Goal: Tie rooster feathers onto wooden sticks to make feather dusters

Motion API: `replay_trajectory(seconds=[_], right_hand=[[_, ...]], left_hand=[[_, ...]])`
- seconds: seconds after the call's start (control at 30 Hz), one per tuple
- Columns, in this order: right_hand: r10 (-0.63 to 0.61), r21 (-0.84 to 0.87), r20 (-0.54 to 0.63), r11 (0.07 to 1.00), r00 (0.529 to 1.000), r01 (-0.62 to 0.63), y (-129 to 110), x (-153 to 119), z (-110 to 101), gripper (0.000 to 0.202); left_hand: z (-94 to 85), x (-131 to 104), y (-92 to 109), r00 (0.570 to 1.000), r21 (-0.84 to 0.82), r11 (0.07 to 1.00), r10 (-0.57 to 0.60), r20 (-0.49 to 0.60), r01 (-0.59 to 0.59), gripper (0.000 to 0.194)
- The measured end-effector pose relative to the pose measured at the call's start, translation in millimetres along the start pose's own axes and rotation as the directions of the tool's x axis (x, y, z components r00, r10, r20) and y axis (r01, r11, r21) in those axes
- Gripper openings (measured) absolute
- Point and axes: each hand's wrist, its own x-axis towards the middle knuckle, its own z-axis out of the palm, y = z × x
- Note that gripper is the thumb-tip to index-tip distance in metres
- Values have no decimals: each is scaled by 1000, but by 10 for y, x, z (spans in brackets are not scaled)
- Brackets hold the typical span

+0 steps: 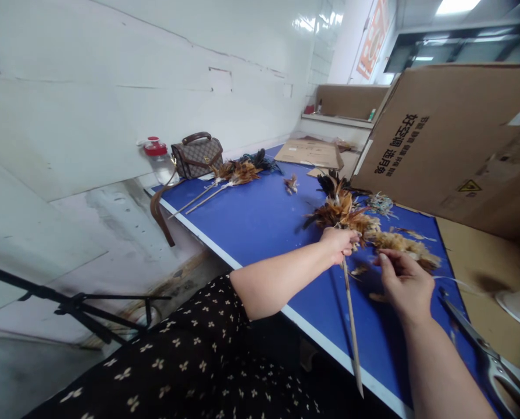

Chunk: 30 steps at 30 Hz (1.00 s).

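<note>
From my remote seat I saw a blue tabletop [251, 215] beside a white wall [155, 58], under a lit ceiling panel [457, 6]. A large cardboard box [456, 128] stood at the right; at the left sat a handbag [198, 157] and a red-lidded jar [159, 160], contents unclear to me. My left grip [341, 243] was closed around the feather duster [338, 212] just below its plumes, over the tabletop. My right grip [402, 279] was curled near pale feathers [406, 244]; whether it pinched anything, I couldn't tell.
</note>
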Motion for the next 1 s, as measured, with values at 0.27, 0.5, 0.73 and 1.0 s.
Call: replay_trajectory(seconds=[0.27, 0.5, 0.73, 1.0], right_hand=[[-12, 36, 47, 999, 999, 10, -160, -14, 6, 48], [78, 106, 112, 990, 991, -90, -111, 21, -55, 46], [150, 153, 149, 973, 977, -172, -151, 87, -162, 46], [251, 180, 289, 934, 924, -310, -134, 162, -298, 63]], left_hand=[[57, -197, -75, 977, 91, 994, -85, 198, 68, 30], [46, -182, -138, 933, 294, 950, -194, 304, 102, 33], [4, -115, -105, 881, 350, 920, -306, 361, 176, 22], [-2, -169, 51, 889, 230, 954, -267, 373, 190, 33]])
